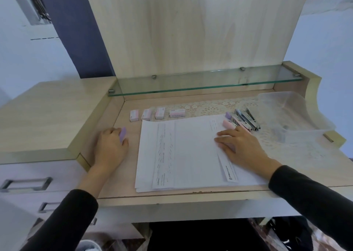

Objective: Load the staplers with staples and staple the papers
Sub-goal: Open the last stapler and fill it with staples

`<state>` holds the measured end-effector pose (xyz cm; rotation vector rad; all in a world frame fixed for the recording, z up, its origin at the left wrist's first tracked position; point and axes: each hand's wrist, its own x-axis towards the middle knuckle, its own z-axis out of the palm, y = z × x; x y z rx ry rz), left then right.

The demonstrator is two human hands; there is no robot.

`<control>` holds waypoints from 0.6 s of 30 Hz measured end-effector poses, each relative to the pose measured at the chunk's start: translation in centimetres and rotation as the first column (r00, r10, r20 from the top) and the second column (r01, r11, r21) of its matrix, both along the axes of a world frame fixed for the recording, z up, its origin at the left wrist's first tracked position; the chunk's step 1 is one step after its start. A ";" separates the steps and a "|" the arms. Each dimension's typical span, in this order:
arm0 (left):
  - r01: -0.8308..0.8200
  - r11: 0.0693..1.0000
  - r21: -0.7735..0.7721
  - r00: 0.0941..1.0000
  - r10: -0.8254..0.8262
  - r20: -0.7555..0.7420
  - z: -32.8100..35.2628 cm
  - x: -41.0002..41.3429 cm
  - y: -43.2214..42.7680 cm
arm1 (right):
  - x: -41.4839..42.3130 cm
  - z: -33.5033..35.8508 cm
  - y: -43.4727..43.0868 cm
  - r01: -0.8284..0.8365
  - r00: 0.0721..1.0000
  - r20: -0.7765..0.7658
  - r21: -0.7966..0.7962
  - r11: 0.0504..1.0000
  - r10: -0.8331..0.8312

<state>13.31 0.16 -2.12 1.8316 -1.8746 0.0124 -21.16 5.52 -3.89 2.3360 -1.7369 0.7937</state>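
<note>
The left hand is clenched around a lilac stapler on the worktop, well left of the paper stack. The right hand lies flat and released, pressing the sheets. Opened staplers sit at the stack's far right corner, and four staple boxes line its far edge. If the pressing palm lifts, loose sheets may fan out and staple crooked; whether the held stapler is loaded cannot be told.
</note>
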 end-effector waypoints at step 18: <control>0.059 0.997 -0.040 0.915 -0.071 -0.398 2.2 -3.9 2.3 | -0.1 0.0 0.2 0.015 0.998 0.060 0.009 1.000 -0.016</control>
